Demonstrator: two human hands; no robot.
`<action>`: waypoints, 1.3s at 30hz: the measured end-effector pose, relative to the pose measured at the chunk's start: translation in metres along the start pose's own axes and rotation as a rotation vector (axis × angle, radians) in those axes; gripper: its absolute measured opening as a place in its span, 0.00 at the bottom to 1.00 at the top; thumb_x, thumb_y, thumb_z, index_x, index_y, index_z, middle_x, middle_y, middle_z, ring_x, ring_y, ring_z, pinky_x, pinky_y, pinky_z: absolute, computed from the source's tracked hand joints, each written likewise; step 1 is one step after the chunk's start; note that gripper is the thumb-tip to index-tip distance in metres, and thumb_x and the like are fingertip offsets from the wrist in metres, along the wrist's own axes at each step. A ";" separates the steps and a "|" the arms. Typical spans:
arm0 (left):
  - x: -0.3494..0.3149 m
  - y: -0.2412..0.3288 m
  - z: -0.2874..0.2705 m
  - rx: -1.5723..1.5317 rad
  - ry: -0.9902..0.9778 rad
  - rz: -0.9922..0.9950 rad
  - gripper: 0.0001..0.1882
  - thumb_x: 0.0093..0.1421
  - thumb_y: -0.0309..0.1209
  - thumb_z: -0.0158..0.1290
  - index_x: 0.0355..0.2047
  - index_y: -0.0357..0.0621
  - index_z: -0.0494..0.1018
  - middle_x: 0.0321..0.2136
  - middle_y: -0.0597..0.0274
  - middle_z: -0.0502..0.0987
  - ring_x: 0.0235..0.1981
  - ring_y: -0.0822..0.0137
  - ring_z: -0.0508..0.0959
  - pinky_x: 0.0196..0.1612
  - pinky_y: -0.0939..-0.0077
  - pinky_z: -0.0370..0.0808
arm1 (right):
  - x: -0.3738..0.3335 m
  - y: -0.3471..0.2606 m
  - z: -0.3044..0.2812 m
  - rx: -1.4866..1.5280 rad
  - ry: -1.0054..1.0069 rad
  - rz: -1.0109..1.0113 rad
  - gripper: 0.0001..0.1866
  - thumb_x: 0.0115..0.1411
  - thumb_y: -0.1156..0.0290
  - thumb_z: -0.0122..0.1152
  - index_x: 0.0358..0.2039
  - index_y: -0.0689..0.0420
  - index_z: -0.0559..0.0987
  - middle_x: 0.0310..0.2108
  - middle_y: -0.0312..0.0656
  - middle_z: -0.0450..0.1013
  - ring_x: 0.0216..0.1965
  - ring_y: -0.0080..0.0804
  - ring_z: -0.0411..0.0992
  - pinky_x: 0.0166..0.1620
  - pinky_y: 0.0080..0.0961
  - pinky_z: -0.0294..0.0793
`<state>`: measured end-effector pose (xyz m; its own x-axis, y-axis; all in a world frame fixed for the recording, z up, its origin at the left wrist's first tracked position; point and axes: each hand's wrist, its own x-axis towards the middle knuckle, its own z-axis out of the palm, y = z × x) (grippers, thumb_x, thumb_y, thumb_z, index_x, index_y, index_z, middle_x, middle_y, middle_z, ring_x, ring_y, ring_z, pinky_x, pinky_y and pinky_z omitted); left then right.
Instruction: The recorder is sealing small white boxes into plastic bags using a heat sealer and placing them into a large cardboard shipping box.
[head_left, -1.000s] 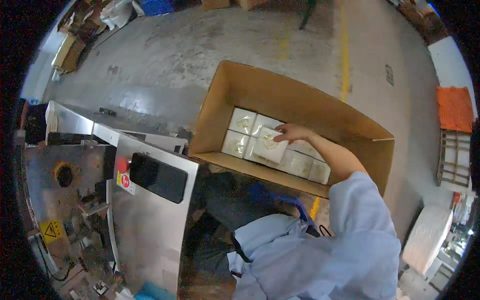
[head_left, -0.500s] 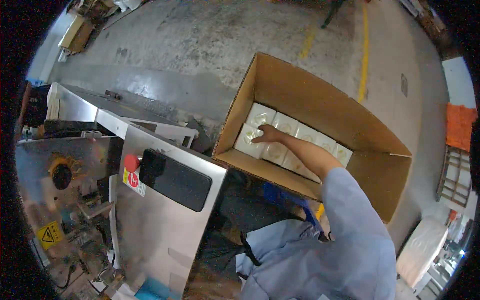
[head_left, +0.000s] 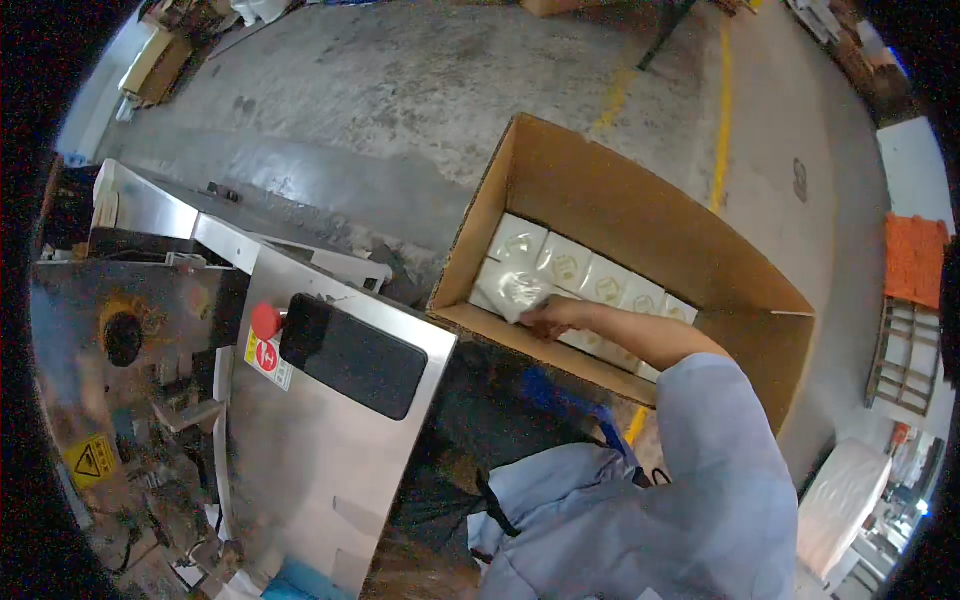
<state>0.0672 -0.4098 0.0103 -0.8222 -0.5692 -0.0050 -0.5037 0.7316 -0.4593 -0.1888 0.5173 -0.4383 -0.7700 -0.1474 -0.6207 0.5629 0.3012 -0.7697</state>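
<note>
A tall open cardboard carton (head_left: 640, 190) stands before me, with rows of white, square, film-wrapped packs (head_left: 563, 262) in its bottom. My right hand (head_left: 556, 316) reaches into it at the near left. Its fingers are curled against the near right corner of a shiny white pack (head_left: 512, 284), which looks slightly tilted against its neighbours. The fingertips are partly hidden, and my forearm covers some packs of the near row. Round pale-gold marks show on the packs' tops. My left hand is out of the picture.
Left of the carton stands a steel machine housing (head_left: 330, 450) with a red knob (head_left: 266, 320) and a black phone-like slab (head_left: 352, 356) on it. A yellow warning sign (head_left: 92, 460) is further left. Yellow lines (head_left: 722, 120) run along the concrete floor. A slatted wooden rack (head_left: 905, 350) stands at right.
My right hand has moved nearer to me and slightly right, from the corner pack's far edge to its near right corner. The fingers, spread before, are now curled, and the pack's top has tilted.
</note>
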 end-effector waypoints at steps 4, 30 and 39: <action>0.010 -0.013 -0.021 -0.009 0.059 -0.023 0.32 0.66 0.49 0.52 0.58 0.33 0.68 0.53 0.36 0.74 0.52 0.47 0.76 0.57 0.60 0.72 | 0.015 -0.061 -0.026 -0.432 0.492 0.225 0.28 0.56 0.43 0.67 0.29 0.61 0.80 0.26 0.43 0.77 0.27 0.30 0.76 0.28 0.27 0.75; 0.124 0.109 -0.042 -0.413 0.182 0.059 0.26 0.68 0.43 0.52 0.53 0.29 0.71 0.50 0.37 0.76 0.51 0.48 0.77 0.55 0.60 0.74 | 0.061 -0.017 0.011 0.096 0.072 0.313 0.23 0.58 0.54 0.67 0.19 0.64 0.80 0.18 0.44 0.77 0.16 0.29 0.73 0.21 0.25 0.71; 0.199 0.137 0.010 -0.404 0.135 0.442 0.24 0.68 0.40 0.51 0.56 0.32 0.70 0.53 0.40 0.75 0.54 0.51 0.75 0.58 0.62 0.71 | 0.014 -0.020 -0.038 -0.768 0.079 -0.141 0.31 0.61 0.44 0.57 0.43 0.65 0.81 0.42 0.59 0.77 0.44 0.52 0.76 0.48 0.42 0.74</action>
<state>-0.1629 -0.4259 -0.0623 -0.9893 -0.1460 0.0065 -0.1461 0.9871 -0.0658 -0.2225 0.5452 -0.4263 -0.8541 -0.1734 -0.4904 0.1156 0.8560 -0.5039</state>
